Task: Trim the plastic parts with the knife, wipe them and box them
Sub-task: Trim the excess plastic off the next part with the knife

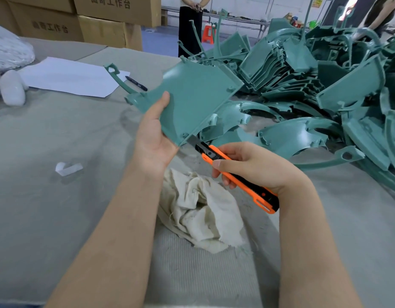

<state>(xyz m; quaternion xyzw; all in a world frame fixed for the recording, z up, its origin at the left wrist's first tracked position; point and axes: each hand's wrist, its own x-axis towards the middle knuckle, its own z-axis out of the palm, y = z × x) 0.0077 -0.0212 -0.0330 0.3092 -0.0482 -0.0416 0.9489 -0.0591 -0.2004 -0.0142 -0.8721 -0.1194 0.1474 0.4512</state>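
Bench with a gray cover lies under everything, and a crumpled white cloth sits on it near the person. Behind the cloth and off to its right is a big heap of green plastic parts, likely not trimmed yet. Above the cloth, up in the air, is the one green part being worked on, a flat fan-shaped piece. The left hand holds it from the cloth's left side, thumb on top and fingers hidden behind, clamped on the part. The right hand, above the cloth's right edge, is wrapped around an orange knife. Its small gray blade touches the bottom corner of the part, so trimming looks like the step now, with wiping and boxing not yet done. The blade points toward the left palm, which is very close. If the knife slips off the edge or is pushed too hard, it could cut that hand. It could also dig into the part and spoil it.
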